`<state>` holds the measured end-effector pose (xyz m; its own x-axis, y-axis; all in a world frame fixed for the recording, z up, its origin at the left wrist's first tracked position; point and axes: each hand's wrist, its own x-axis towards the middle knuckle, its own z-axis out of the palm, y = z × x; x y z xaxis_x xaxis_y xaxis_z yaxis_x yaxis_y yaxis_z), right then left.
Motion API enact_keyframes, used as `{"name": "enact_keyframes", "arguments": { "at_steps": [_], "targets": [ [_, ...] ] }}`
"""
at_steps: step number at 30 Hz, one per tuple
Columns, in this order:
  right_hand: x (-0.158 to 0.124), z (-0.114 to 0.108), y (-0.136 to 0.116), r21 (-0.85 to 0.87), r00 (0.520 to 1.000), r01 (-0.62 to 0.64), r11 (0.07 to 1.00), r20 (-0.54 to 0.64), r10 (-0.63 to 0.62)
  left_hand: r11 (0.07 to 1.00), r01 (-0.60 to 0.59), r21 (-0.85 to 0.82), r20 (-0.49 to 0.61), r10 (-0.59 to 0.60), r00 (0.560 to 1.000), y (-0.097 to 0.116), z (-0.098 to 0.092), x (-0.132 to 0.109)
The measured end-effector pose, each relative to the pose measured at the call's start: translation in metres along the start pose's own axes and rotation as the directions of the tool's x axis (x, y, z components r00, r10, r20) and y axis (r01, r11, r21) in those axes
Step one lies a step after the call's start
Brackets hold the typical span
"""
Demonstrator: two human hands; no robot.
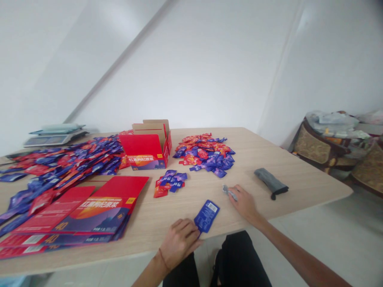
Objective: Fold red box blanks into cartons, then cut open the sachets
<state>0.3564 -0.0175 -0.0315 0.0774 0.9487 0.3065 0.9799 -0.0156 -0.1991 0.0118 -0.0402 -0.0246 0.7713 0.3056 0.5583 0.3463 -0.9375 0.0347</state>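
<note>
My left hand (182, 238) is closed on the lower corner of a blue sachet (208, 215) at the table's front edge. The sachet's printed back, with a white barcode, faces up. My right hand (243, 202) rests on the table with its fingers closed on a small silvery-grey item (229, 193), whose kind I cannot make out. Just beyond the left hand lies a small cluster of red and blue sachets (176, 180). Farther back is a bigger heap of the same sachets (209, 153). To the right of my right hand sits a grey cloth pouch (269, 181).
An open red carton (143, 147) stands mid-table. Flattened cartons (98, 207) are stacked at the front left, before a wide spread of sachets (77, 155). A scale (55, 137) sits at the back left. Chairs piled with bags (332, 119) stand beyond the right edge.
</note>
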Motion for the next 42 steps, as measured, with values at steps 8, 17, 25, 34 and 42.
{"name": "enact_keyframes", "arguments": {
  "at_steps": [8,17,25,34,42],
  "targets": [
    [-0.001,0.006,0.002,0.007,0.999,0.014,1.0,-0.034,-0.013,0.996,0.08,-0.027,-0.137,-0.083,0.987,0.014,-0.01,-0.001],
    [0.0,0.02,0.013,-0.002,0.994,0.064,0.998,-0.091,-0.064,0.445,0.741,-0.502,0.066,-0.835,0.546,-0.005,-0.015,0.001],
    [-0.001,0.017,0.011,0.001,0.994,0.069,0.998,-0.091,-0.068,0.555,0.832,0.029,0.203,-0.818,0.538,0.003,-0.022,0.007],
    [0.003,0.012,0.01,-0.015,0.996,0.072,0.997,-0.055,-0.073,0.989,0.131,-0.068,0.014,-0.13,0.991,-0.012,-0.014,-0.021],
    [-0.004,-0.022,-0.059,0.059,0.954,0.237,0.97,-0.204,-0.22,0.992,0.081,-0.093,0.017,-0.08,0.997,-0.021,-0.006,-0.026]
  ]
}}
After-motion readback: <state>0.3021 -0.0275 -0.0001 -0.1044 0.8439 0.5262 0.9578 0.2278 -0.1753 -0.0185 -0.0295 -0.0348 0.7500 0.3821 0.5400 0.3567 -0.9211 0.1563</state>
